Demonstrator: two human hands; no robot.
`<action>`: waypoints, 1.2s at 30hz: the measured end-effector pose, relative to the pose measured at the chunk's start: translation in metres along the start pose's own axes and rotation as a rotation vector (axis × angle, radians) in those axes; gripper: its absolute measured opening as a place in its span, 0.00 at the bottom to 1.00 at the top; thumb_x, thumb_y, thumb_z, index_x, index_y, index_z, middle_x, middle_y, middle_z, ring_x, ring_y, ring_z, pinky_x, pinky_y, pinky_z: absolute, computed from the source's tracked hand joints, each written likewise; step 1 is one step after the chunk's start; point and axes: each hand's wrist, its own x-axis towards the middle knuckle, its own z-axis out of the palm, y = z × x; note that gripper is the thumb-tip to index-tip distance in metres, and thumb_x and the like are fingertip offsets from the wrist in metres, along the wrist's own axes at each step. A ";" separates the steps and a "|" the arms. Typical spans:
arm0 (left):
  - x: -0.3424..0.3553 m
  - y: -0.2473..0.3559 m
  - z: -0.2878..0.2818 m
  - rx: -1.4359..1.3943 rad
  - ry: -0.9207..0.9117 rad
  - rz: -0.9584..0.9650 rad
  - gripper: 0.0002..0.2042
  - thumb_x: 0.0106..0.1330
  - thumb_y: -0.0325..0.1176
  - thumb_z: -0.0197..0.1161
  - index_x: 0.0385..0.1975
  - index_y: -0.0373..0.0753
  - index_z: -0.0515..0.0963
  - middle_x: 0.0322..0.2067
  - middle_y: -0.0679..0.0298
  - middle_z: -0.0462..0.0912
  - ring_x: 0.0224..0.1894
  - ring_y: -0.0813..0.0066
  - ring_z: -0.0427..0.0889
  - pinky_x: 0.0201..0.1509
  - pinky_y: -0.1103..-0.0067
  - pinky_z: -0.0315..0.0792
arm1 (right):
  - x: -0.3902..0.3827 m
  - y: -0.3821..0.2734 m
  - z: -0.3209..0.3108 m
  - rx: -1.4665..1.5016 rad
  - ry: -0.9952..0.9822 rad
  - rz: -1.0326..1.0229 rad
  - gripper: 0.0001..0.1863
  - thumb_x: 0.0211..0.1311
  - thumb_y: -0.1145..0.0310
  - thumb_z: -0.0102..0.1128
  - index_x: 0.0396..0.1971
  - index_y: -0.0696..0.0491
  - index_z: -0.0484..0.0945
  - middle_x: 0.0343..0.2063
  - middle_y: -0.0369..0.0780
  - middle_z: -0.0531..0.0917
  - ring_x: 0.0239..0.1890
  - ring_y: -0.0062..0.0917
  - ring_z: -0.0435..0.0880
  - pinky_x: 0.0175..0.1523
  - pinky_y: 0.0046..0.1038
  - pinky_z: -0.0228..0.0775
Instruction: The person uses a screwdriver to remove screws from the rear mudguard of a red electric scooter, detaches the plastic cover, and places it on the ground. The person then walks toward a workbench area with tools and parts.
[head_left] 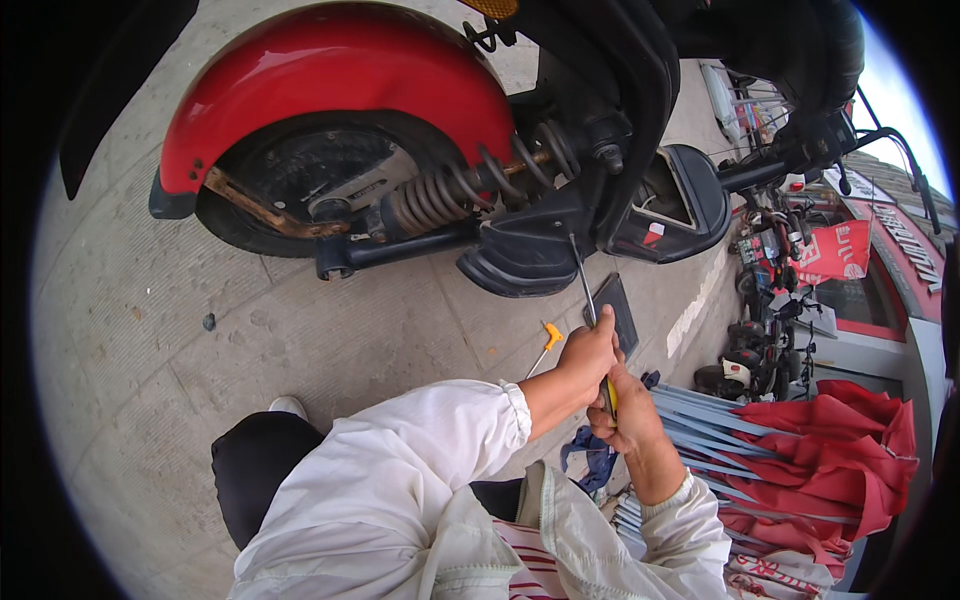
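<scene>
Screwdriver [585, 283] | left grip [588, 352], right grip [630, 412] wrapped round it | juts ahead from both to black panel [530, 245]

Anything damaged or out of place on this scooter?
Yes. The strut beside the wheel is brown and looks rusted, unlike the black arm next to it. The side compartment right of the screwdriver is uncovered, and a black panel lies loose on the pavement.
</scene>
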 end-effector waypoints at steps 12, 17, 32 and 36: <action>0.015 -0.012 -0.018 -0.392 -0.471 -0.054 0.27 0.73 0.61 0.48 0.17 0.47 0.61 0.13 0.69 0.59 0.25 0.71 0.66 0.44 0.69 0.69 | 0.004 0.009 0.009 -0.592 0.243 -0.333 0.18 0.74 0.56 0.51 0.45 0.58 0.75 0.20 0.34 0.73 0.14 0.16 0.67 0.18 0.22 0.59; 0.024 -0.015 -0.026 -0.301 -0.545 0.047 0.26 0.75 0.61 0.44 0.20 0.47 0.65 0.16 0.67 0.68 0.26 0.73 0.71 0.45 0.70 0.72 | 0.005 0.010 0.008 -0.283 0.186 -0.268 0.16 0.72 0.56 0.54 0.38 0.56 0.74 0.21 0.33 0.72 0.14 0.14 0.66 0.16 0.20 0.55; 0.022 0.002 -0.009 -0.004 -0.129 -0.013 0.26 0.77 0.55 0.42 0.28 0.39 0.73 0.23 0.62 0.79 0.27 0.73 0.78 0.30 0.75 0.73 | -0.005 -0.001 0.011 -0.190 0.089 -0.090 0.10 0.69 0.59 0.58 0.36 0.50 0.73 0.19 0.30 0.69 0.11 0.12 0.60 0.14 0.17 0.47; 0.016 0.000 0.000 -0.042 -0.138 -0.026 0.25 0.77 0.54 0.43 0.29 0.39 0.73 0.24 0.62 0.80 0.27 0.72 0.78 0.35 0.73 0.75 | 0.008 0.014 -0.002 -1.345 0.647 -0.876 0.17 0.61 0.61 0.64 0.40 0.58 0.74 0.22 0.49 0.81 0.15 0.41 0.76 0.23 0.36 0.71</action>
